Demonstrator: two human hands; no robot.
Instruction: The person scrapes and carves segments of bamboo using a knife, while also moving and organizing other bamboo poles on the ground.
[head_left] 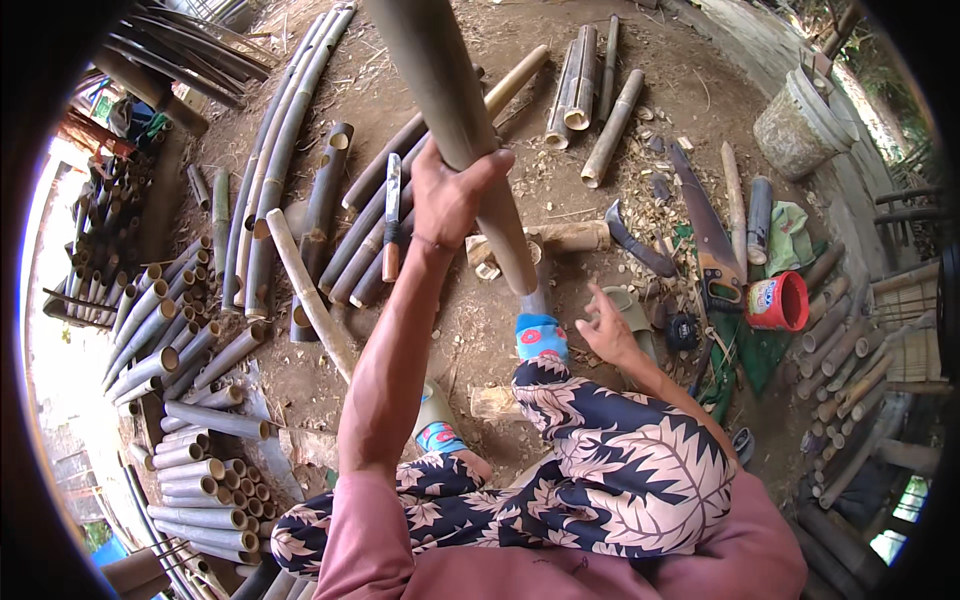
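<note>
Lying bamboo stack: at 8 o'clock, grey-green, round, hollow cut lengths (pixel 205 517) are piled with their ends showing.
Long poles: at 10 o'clock, slender, curved-looking grey-brown bamboo poles (pixel 290 150) lie side by side on the dirt floor.
Bladed tool: between 10 and 11 o'clock, a narrow pale blade with a brown handle (pixel 391 215) lies just beside the left forearm.
Left hand: near 11 o'clock, the left hand (pixel 447 195) has its grip wrapped around the pole; a firm grip with a straight wrist should best control the tilt.
Held pole: the thick, smooth, olive-brown bamboo pole (pixel 440 90) slants from 12 o'clock to just beside the centre; I cannot tell whether its lower end touches anything.
Sock: at 4 o'clock, the bright blue patterned fabric sock (pixel 541 337) is near that end, so guiding the pole clear of the foot seems wise.
Right hand: at 3 o'clock, the right hand (pixel 607 328) is empty, fingers parted; supporting the lower part would likely steady the pole.
Handsaw: at 2 o'clock, the long dark-bladed, brown-handled saw (pixel 705 220) lies well apart.
</note>
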